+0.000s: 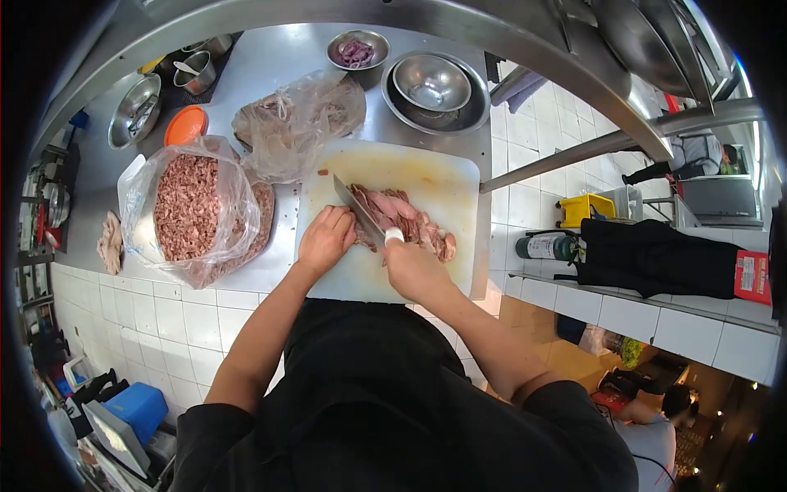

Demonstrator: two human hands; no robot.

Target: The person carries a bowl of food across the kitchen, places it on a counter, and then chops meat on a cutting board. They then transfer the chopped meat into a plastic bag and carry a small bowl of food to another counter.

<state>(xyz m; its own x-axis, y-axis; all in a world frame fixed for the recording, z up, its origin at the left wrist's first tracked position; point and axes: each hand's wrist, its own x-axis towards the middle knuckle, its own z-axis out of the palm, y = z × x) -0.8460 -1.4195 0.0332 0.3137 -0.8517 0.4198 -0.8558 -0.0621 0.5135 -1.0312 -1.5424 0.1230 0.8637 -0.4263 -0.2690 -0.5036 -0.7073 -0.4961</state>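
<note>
From the head camera, the only lettering in sight is the print on a red packet (752, 277) at the far right, and it is too small to read. The right hand (414, 266) is wrapped tight around the white handle of a knife (358, 211), whose blade slants up and to the left across a heap of pink meat slices (410, 217). The left hand (325, 238) lies just left of the blade with its fingers curled, pressing on the near end of the meat. The meat lies near the middle of a white cutting board (434, 176), which sits at the front right corner of the steel counter (270, 61). The board's near edge runs along the tiled front and its right edge lies close to the counter's end. Bare board shows behind and to the right of the meat. To the left the way is crowded: a clear bag of chopped meat (188, 209) stands just beside the board, and a second, crumpled plastic bag (299, 123) touches the board's far left corner. An orange lid (186, 125) lies behind the full bag. Behind the board sit nested steel bowls (432, 82) and a small bowl of purple bits (357, 51), and a further steel bowl (135, 111) is at the far left. Below on the right a green canister (548, 246) and a yellow crate (584, 209) rest by the tiled ledge, and another person (656, 426) is at the lower right.
</note>
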